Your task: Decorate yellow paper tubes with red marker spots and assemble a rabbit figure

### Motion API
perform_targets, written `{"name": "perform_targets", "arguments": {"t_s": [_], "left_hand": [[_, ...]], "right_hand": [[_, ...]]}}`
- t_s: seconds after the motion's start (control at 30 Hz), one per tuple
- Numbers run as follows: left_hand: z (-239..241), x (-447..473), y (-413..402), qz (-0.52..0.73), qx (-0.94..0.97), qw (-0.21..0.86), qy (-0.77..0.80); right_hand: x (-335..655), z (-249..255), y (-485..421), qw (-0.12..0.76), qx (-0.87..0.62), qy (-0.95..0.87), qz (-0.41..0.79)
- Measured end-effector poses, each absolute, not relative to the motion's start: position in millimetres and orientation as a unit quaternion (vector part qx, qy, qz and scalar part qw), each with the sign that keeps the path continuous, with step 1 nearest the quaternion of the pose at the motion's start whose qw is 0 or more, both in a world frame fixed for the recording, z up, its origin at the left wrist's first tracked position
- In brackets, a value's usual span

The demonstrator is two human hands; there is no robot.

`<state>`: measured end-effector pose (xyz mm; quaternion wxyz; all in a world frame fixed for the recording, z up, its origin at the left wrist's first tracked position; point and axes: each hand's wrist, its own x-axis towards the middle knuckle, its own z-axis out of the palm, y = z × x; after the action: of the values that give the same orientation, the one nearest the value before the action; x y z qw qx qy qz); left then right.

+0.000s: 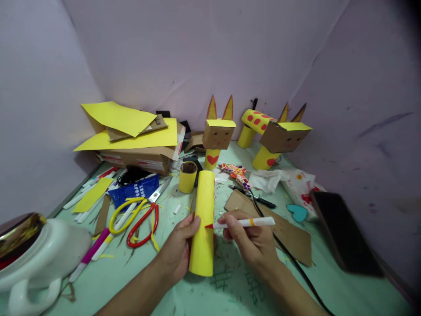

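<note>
A long yellow paper tube [203,197] is gripped around its lower half by my left hand [180,245], the thumb lying on its near face. Traces of red show along the tube's right edge. My right hand [251,239] pinches a white marker pen [251,222] with an orange band, its red tip at the tube's surface; whether it touches I cannot tell. Just behind stands a short yellow tube [188,177], open at the top. Farther back are a cardboard animal head [219,135] on a yellow neck with a red heart and a red-spotted yellow animal figure [268,158].
Left lie red-and-yellow scissors [153,197], several markers, a blue packet [133,191] and a white mug [62,245]. Yellow sheets [121,118] top a cardboard box [138,159]. Right are a patterned glue gun [238,173] with its cord, flat cardboard [296,241] and a phone [344,230].
</note>
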<state>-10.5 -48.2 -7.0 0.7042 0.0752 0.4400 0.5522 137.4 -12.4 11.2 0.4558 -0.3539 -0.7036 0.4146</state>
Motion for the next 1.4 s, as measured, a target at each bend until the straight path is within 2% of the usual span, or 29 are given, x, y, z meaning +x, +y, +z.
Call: {"name": "perform_targets", "arguments": {"t_s": [0.17,0.3,0.43,0.57,0.87,1.03,1.2,1.4], "left_hand": [[-8.5,-10.8,-48.1,0.561,0.075,0.703,0.43],[-7.1,-10.4,-47.7,0.558,0.079,0.706,0.428],[-6.4,-10.3,-48.3,0.563,0.092,0.704,0.422],[-6.7,-10.9,-49.1,0.556,0.093,0.704,0.432],[-7.0,-11.1,-49.1,0.556,0.092,0.7,0.437],[-6.7,-10.2,-49.3,0.557,0.117,0.708,0.418],[-6.5,-10.9,-47.1,0.559,0.085,0.695,0.445],[-5.7,-10.5,-48.2,0.558,0.101,0.694,0.443]], "right_hand": [[136.9,11.4,-11.5,0.428,-0.327,-0.734,0.414],[137.9,10.5,-12.4,0.456,-0.344,-0.711,0.41],[138.0,11.0,-12.8,0.429,-0.328,-0.734,0.412],[136.9,11.6,-12.8,0.456,-0.341,-0.714,0.407],[137.0,11.5,-12.0,0.451,-0.337,-0.711,0.422],[138.8,11.9,-12.7,0.417,-0.317,-0.745,0.413],[139.0,9.9,-12.6,0.442,-0.329,-0.717,0.428],[137.2,10.8,-13.0,0.432,-0.316,-0.73,0.424]]}}
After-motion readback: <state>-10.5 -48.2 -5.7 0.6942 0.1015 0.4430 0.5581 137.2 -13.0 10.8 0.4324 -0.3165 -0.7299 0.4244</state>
